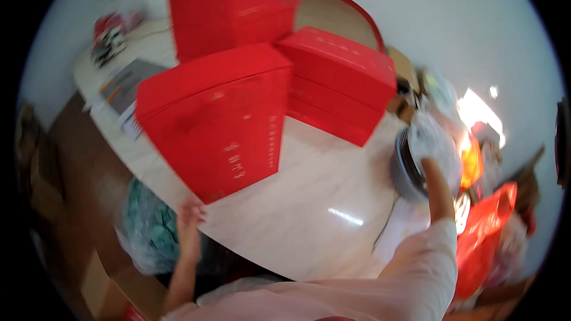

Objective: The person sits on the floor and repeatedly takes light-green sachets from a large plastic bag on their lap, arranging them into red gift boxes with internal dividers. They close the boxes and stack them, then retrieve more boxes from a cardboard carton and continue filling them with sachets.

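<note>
White wall (pixel 410 0) backs marbled table (pixel 315 184), left hand (pixel 189 217) loosely spread beside red box (pixel 220 125), right hand (pixel 438 190) unreadable.

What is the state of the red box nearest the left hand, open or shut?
Shut, as far as this view shows: the red box near the left hand shows no raised lid or gap.
</note>
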`<act>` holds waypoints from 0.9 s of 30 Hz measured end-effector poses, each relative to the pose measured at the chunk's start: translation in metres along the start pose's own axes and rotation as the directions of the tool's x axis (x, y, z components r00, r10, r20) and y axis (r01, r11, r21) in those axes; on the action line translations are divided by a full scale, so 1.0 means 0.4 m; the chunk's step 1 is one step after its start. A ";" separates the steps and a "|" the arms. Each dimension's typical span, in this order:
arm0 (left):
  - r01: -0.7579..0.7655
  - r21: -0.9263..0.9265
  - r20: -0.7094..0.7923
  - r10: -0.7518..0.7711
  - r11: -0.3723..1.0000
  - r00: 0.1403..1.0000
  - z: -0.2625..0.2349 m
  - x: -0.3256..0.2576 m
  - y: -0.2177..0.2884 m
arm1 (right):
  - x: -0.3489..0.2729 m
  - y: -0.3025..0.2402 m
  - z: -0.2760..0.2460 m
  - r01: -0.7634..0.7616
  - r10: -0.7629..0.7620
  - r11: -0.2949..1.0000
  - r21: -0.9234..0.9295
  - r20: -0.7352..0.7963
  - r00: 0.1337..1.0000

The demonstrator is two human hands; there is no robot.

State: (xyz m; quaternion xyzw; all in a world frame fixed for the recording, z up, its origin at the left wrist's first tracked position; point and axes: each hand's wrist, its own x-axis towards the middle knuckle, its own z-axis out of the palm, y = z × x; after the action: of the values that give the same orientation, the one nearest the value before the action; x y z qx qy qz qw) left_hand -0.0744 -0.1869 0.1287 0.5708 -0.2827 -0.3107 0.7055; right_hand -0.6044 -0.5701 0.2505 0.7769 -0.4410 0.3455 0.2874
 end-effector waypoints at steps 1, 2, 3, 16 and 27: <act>-0.116 0.018 -0.080 0.117 0.993 0.990 -0.012 0.022 0.013 | -0.019 0.030 -0.028 -0.010 0.001 0.998 0.063 0.145 0.989; -0.196 0.093 -0.124 0.206 0.976 0.971 -0.036 0.037 0.046 | -0.048 0.045 -0.034 -0.170 0.105 0.979 0.109 0.442 0.891; -0.261 0.166 -0.145 0.285 0.951 0.947 -0.050 0.064 0.069 | -0.066 0.063 -0.050 -0.371 0.241 0.928 0.019 0.729 0.641; -0.481 0.100 0.199 0.456 0.871 0.867 0.057 0.267 0.208 | 0.009 -0.408 -0.276 -0.405 0.055 0.657 0.636 0.496 0.867; -0.103 0.263 0.651 -0.097 0.959 0.753 0.027 0.180 0.481 | -0.088 -0.751 -0.263 -0.571 -0.043 -0.344 0.745 0.595 0.803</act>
State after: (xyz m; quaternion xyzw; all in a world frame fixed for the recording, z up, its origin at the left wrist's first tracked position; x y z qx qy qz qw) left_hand -0.0135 -0.2186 0.3227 0.5190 -0.5549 -0.4467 0.4723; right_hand -0.3817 -0.3402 0.2429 0.6024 -0.2138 0.4488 -0.6245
